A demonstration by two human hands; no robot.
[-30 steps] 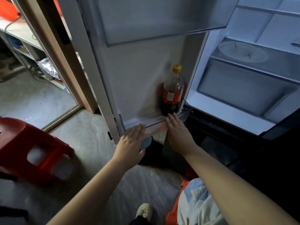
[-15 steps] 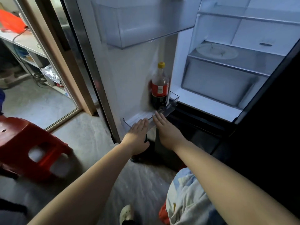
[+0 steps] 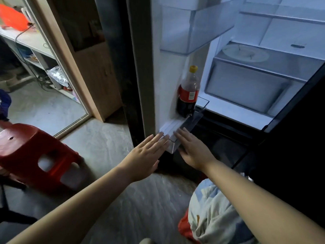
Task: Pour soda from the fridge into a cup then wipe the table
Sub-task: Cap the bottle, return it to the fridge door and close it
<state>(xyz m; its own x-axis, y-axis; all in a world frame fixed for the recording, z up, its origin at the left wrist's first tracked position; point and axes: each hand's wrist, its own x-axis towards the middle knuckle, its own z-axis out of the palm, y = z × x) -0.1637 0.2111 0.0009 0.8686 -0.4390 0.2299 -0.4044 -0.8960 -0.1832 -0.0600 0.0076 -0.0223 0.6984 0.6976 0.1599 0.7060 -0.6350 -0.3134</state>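
Both left hand (image 3: 146, 156), right hand (image 3: 194, 150) flat against bin (image 3: 173, 147); bottle (image 3: 188, 95) upright.

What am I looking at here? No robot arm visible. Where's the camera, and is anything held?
There is no machine: a person does the job bare-handed. The one camera sits on their head, looking forward and down, so you see their own arms reaching out. The left hand and right hand are both flat, fingers straight, at the front of the clear lower door bin of an open fridge. Neither holds anything. The soda bottle, with a yellow cap, red label and dark drink, stands upright at the far end of that bin, untouched. A red plastic stool stands on the floor to the left. No cup or table shows in this view.
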